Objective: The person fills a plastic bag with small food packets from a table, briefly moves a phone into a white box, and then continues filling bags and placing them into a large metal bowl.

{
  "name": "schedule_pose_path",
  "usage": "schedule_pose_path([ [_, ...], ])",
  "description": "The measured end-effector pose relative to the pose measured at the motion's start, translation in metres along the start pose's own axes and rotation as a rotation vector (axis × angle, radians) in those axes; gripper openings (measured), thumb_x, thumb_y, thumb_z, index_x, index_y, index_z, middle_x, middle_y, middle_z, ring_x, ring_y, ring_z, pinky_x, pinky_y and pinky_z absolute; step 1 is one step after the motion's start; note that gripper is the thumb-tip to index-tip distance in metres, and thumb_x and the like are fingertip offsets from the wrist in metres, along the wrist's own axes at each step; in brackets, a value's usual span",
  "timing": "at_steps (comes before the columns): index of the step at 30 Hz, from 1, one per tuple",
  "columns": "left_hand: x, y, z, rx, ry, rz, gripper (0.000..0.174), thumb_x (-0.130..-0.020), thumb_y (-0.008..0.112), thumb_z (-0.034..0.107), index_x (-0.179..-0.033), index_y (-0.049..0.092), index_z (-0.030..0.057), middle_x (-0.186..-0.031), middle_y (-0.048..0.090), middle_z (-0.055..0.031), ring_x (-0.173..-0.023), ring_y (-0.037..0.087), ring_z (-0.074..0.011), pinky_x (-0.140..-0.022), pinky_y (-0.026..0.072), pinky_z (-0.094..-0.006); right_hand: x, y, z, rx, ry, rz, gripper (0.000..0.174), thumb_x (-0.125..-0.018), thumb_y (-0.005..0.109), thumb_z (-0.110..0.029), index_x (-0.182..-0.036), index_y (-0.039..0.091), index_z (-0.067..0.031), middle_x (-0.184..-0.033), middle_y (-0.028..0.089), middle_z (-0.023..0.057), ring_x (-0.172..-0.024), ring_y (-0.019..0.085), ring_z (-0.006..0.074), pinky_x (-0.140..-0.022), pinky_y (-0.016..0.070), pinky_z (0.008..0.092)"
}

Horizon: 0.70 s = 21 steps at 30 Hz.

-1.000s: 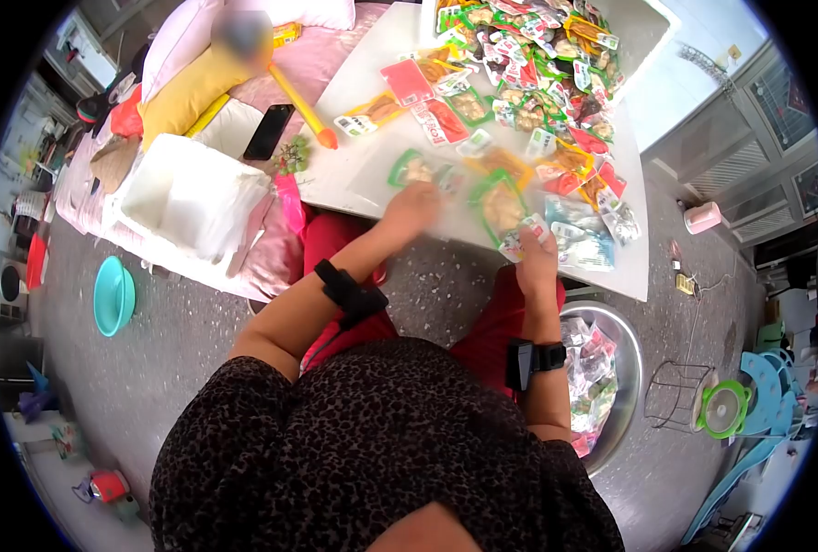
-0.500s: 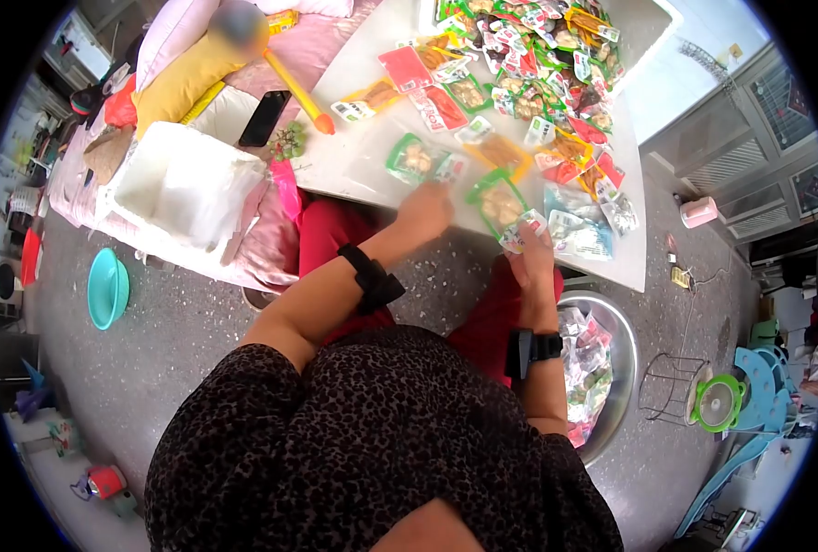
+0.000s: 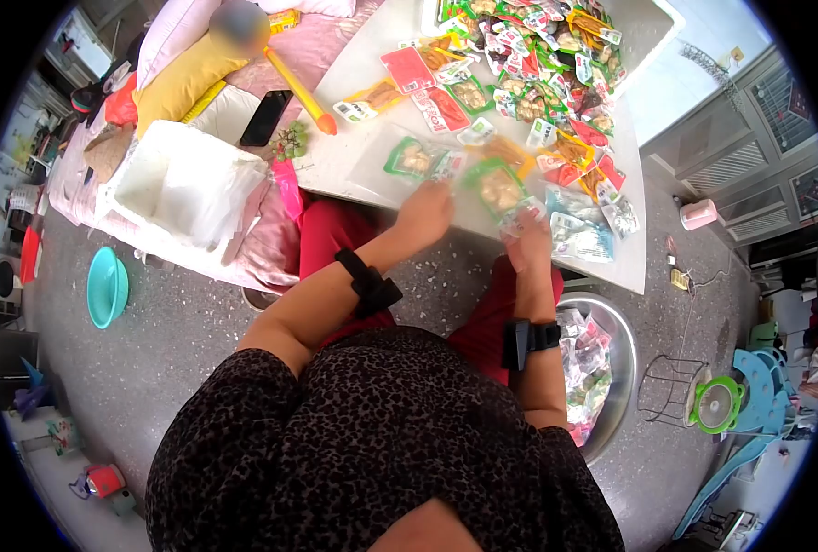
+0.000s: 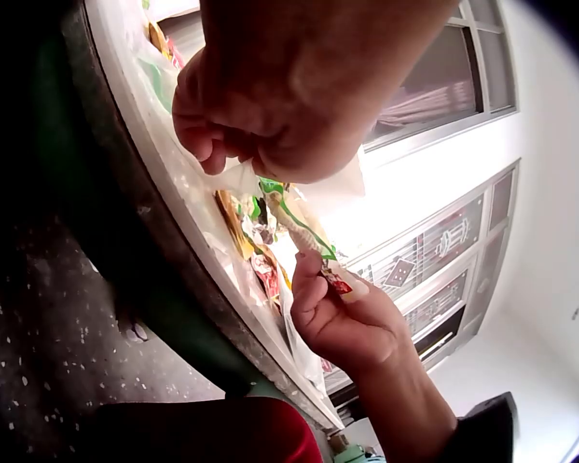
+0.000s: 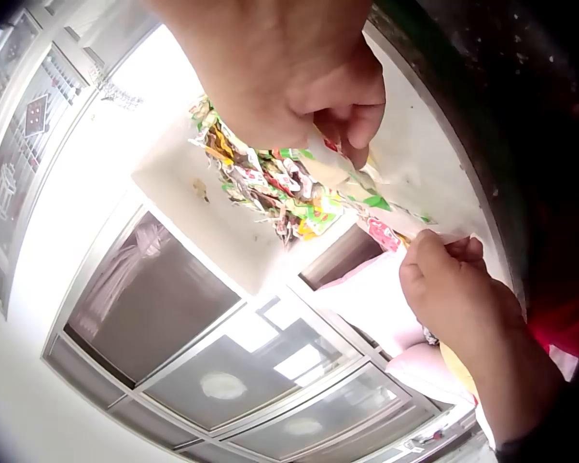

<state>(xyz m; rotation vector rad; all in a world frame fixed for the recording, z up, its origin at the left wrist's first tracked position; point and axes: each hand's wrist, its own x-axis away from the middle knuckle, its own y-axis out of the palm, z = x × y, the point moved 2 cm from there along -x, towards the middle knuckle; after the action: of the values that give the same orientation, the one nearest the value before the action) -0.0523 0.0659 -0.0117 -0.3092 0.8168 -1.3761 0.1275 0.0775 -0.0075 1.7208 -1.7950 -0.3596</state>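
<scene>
Beside the table's near edge, my left hand [image 3: 424, 219] pinches a clear plastic bag [image 3: 365, 167]. A green-edged packet [image 3: 414, 158] with pale pieces shows through the bag. To the right, my right hand [image 3: 528, 241] grips the lower end of another green-edged packet [image 3: 499, 189], which is tilted over the tabletop. In the left wrist view, this packet [image 4: 299, 224] stretches up from the right hand [image 4: 352, 318] toward the left hand [image 4: 261, 106]. The right wrist view shows the left hand's curled fingers [image 5: 444, 253] at the bag's edge.
A white foam box [image 3: 652, 41] heaped with colourful packets stands at the back right. More packets, among them a red one [image 3: 408, 70], lie about the white table [image 3: 335, 170]. By my right leg, a metal basin [image 3: 628, 368] holds packets. A foam box [image 3: 133, 198] sits on the bed.
My left hand has shifted slightly right with the bag and come to rest. The packet in my right hand has tilted a little, and that hand now covers more of its label end.
</scene>
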Motion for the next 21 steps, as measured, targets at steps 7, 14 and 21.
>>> schedule_pose_path([
  [7,-0.002,-0.003,0.002,-0.030,0.002,-0.034,0.016,-0.075,0.040,0.014,-0.075,0.048,0.0010,-0.077,0.050,-0.0197,-0.079,0.046,-0.0349,-0.068,0.0381,-0.0420,0.005,0.003,0.001,0.127,0.151,-0.101,0.015,-0.079,0.046,-0.007,-0.094,0.049,-0.0070,-0.081,0.055,0.0049,-0.066,0.055,0.0161,-0.050,0.0449,0.0267],
  [14,0.001,-0.011,0.016,-0.209,0.037,-0.082,0.015,-0.071,0.044,0.013,-0.079,0.049,0.0017,-0.074,0.050,-0.0176,-0.068,0.050,-0.0342,-0.059,0.0407,-0.0432,-0.003,-0.006,0.004,0.107,0.182,-0.089,0.016,-0.078,0.047,-0.008,-0.094,0.049,-0.0070,-0.079,0.055,0.0045,-0.065,0.054,0.0154,-0.049,0.0446,0.0271],
  [21,0.007,-0.012,0.034,-0.246,0.139,-0.069,0.014,-0.072,0.045,0.015,-0.077,0.049,0.0038,-0.075,0.051,-0.0166,-0.070,0.052,-0.0329,-0.060,0.0425,-0.0415,-0.015,0.031,0.025,0.181,0.255,-0.239,0.018,-0.078,0.047,-0.008,-0.095,0.050,-0.0037,-0.079,0.055,0.0057,-0.067,0.055,0.0164,-0.054,0.0470,0.0288],
])
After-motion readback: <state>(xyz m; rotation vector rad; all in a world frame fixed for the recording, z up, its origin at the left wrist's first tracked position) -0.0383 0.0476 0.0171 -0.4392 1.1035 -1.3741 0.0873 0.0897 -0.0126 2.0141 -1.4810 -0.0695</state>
